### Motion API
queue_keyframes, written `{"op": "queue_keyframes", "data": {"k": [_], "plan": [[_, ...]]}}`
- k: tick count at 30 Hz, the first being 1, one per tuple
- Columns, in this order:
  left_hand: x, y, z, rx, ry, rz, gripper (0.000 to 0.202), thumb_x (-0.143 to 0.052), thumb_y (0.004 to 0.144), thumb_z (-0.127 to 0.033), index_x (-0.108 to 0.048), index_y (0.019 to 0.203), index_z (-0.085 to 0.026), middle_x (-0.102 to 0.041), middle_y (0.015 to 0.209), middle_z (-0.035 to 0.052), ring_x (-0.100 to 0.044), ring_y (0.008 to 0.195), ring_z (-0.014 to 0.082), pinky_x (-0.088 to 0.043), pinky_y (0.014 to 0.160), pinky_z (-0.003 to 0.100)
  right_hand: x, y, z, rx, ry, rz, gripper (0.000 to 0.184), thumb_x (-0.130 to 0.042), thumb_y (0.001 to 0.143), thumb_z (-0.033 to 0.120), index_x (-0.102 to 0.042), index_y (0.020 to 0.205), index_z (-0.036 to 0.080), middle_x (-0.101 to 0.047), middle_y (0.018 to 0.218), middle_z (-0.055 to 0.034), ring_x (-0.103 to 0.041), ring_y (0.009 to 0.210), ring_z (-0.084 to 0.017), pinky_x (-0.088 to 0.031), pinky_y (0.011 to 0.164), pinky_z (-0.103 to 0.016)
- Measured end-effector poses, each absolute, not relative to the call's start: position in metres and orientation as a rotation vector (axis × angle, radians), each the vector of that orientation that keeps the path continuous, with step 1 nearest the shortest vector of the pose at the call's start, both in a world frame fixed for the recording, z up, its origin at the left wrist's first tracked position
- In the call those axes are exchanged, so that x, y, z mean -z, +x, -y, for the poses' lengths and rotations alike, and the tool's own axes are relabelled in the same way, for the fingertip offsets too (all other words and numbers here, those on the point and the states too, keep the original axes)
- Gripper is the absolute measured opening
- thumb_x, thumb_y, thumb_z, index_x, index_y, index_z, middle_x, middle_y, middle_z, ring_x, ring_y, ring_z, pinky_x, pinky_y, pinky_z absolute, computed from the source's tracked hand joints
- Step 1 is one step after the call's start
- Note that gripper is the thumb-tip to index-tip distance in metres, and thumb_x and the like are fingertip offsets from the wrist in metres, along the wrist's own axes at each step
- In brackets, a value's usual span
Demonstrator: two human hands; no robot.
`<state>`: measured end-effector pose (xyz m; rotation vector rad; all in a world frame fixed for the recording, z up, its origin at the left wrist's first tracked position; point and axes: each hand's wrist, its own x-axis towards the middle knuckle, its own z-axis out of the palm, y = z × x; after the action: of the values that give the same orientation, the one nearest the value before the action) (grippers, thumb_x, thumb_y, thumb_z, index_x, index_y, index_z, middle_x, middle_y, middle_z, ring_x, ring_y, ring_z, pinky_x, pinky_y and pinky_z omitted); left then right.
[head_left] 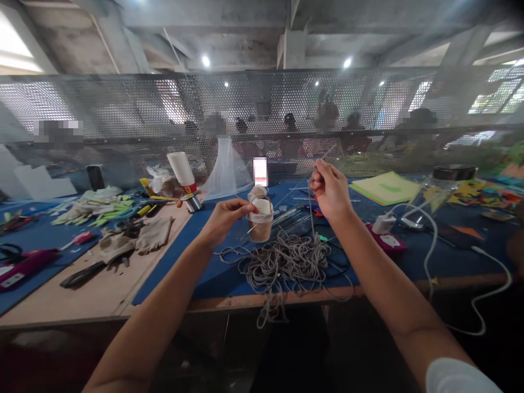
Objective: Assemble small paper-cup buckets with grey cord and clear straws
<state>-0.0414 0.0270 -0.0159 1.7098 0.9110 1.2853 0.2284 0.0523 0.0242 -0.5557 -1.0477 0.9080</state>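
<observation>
My left hand point(227, 217) is closed in a pinch against a small beige cup wrapped in cord point(260, 218), held above the blue mat point(213, 256). My right hand point(331, 191) is raised to the right of the cup, fingers closed on a strand of grey cord point(311, 218) that runs down to a loose tangled pile of cord point(286, 261) on the mat near the table's front edge. Some cord hangs over the edge.
Gloves point(139, 237), scissors point(84, 274), a glue gun point(186, 185) and green scraps lie on the left. A white charger and cable point(426, 229), a pink box point(387, 240), a green sheet point(385, 188) and a jar point(442, 188) are to the right. People sit behind a mesh screen point(123, 109).
</observation>
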Motion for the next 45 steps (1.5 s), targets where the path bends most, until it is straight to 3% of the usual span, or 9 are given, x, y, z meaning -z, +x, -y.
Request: {"op": "queue_keyframes", "data": {"k": [10,27,31,36,45], "plan": [[0.04,-0.039,-0.033,-1.077,1.637,-0.85,0.027,-0.074,0.079,-0.044,-0.076,0.084,-0.017,-0.074,0.088,0.0059,-0.064,0.085,0.0189,-0.047,0.084,0.031,-0.006,0.25,-0.072,-0.703,-0.714,1.027,0.035,-0.069,0.08,0.051,-0.049,0.072,0.023,-0.048,0.063,0.0057,-0.044,0.05,-0.006,-0.038,0.046,-0.022],[0.036,-0.035,-0.026,-1.01,1.752,-0.867,0.025,-0.073,0.08,-0.041,-0.078,0.087,-0.018,-0.076,0.092,0.0063,-0.066,0.089,0.0214,-0.047,0.089,0.036,-0.011,0.242,-0.059,-0.509,-0.718,1.134,0.031,-0.066,0.085,0.052,-0.056,0.081,0.023,-0.054,0.063,0.0046,-0.049,0.053,-0.007,-0.042,0.049,-0.019],[0.036,-0.035,-0.027,-1.086,1.744,-0.883,0.026,-0.073,0.079,-0.042,-0.078,0.087,-0.017,-0.075,0.092,0.0066,-0.066,0.088,0.0209,-0.047,0.088,0.034,-0.015,0.246,-0.055,-0.61,-0.668,1.126,0.03,-0.067,0.084,0.051,-0.055,0.08,0.024,-0.051,0.064,0.0054,-0.048,0.053,-0.006,-0.042,0.049,-0.019],[0.036,-0.037,-0.031,-1.274,1.729,-0.961,0.031,-0.073,0.078,-0.046,-0.077,0.087,-0.015,-0.075,0.09,0.007,-0.064,0.088,0.0211,-0.047,0.087,0.033,-0.014,0.237,-0.045,-0.963,-0.598,1.335,0.029,-0.072,0.08,0.049,-0.062,0.079,0.022,-0.048,0.059,0.0061,-0.043,0.049,-0.006,-0.039,0.048,-0.02],[0.037,-0.046,-0.038,-1.401,1.532,-0.887,0.027,-0.077,0.077,-0.04,-0.078,0.091,-0.017,-0.075,0.093,0.0057,-0.063,0.084,0.0176,-0.047,0.082,0.03,0.009,0.19,-0.016,-1.248,-0.586,1.93,0.023,-0.062,0.09,0.042,-0.062,0.083,0.02,-0.068,0.074,-0.0011,-0.059,0.064,-0.011,-0.049,0.064,-0.025]]}}
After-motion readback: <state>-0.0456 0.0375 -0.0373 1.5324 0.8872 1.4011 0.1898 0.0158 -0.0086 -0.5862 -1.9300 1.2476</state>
